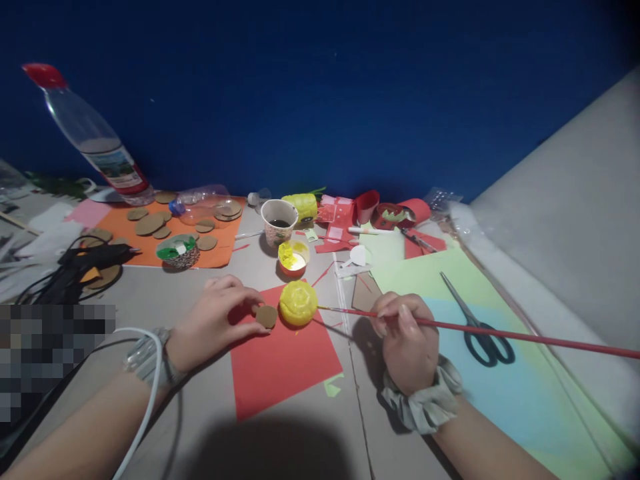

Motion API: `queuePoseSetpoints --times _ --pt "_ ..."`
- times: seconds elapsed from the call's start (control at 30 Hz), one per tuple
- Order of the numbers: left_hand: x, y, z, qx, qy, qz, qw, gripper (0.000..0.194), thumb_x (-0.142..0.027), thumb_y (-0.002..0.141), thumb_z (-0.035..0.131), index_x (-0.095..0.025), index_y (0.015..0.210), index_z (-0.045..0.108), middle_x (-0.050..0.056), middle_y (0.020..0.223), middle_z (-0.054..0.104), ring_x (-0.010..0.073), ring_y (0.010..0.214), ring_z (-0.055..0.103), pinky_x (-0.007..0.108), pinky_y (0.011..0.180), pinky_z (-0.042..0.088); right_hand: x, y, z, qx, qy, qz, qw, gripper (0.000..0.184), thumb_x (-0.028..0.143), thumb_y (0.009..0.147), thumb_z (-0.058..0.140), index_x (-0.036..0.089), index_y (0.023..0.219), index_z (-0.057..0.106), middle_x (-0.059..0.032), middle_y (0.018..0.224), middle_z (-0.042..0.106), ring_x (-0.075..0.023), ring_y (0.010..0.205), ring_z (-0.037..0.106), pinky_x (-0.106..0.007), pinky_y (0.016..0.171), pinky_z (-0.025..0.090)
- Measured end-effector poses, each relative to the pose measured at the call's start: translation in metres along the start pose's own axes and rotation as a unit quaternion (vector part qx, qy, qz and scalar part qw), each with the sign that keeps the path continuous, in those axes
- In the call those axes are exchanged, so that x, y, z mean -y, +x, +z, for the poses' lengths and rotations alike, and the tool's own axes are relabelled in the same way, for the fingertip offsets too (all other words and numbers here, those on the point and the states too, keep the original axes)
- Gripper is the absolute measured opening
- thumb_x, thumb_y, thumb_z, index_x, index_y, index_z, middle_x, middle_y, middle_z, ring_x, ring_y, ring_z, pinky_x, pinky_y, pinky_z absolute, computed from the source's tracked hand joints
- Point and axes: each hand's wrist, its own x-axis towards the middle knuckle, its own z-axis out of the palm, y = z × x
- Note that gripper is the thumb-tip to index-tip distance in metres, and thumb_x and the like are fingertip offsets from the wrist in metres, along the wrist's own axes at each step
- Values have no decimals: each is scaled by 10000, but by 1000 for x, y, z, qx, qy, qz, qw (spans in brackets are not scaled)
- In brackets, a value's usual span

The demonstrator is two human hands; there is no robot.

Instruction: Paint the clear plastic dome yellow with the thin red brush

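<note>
My left hand (225, 317) pinches a small round cardboard disc (266, 317) between thumb and fingers, over a sheet of red paper (285, 373). Just right of the disc rests a yellow-painted round piece (299, 303), which looks like a bottle bottom. A long red paintbrush (465, 325) is gripped in my right hand (407, 337), its tip at the right edge of the yellow piece. Behind these stands a small cup of yellow paint (293, 259), and behind that a paper cup (279, 223) with dark liquid.
Black scissors (480, 333) lie on green and blue paper at right. A glue gun (95, 257), a green-painted cup (177, 250) and several cardboard discs on orange paper (220, 250) are at left. A tall bottle (100, 143) stands behind. A white cable (155, 373) crosses my left forearm.
</note>
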Motion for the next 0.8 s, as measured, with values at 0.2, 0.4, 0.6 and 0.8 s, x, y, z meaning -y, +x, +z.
queuePoseSetpoints --times 0.2,0.4,0.6,0.8 --pt "1 0 -1 -26 -3 -21 999 282 -465 790 778 -237 931 692 -5 821 685 194 810 586 331 770 378 1 3 2 -51 -19 17 998 294 363 920 606 206 677 552 40 587 490 -83 433 385 -215 399 279" --pt "-3 2 2 -37 -1 -33 999 320 -471 768 805 -226 937 685 -8 833 709 202 813 589 340 786 370 -9 1 1 -39 -31 91 995 259 408 964 561 223 782 554 51 608 506 -87 454 420 -202 417 342" --pt "-7 2 4 -24 -4 -21 999 320 -469 758 817 -239 943 695 -26 820 706 184 801 599 325 774 373 -13 -1 -2 6 -45 123 991 239 424 981 530 233 839 551 43 640 528 -109 517 476 -221 472 401" --pt "-8 2 3 -28 2 -18 999 341 -492 759 811 -233 946 694 -17 822 707 187 794 595 327 772 378 -11 0 -1 13 -12 104 994 214 380 982 540 232 832 579 29 688 546 -110 536 484 -227 480 406"
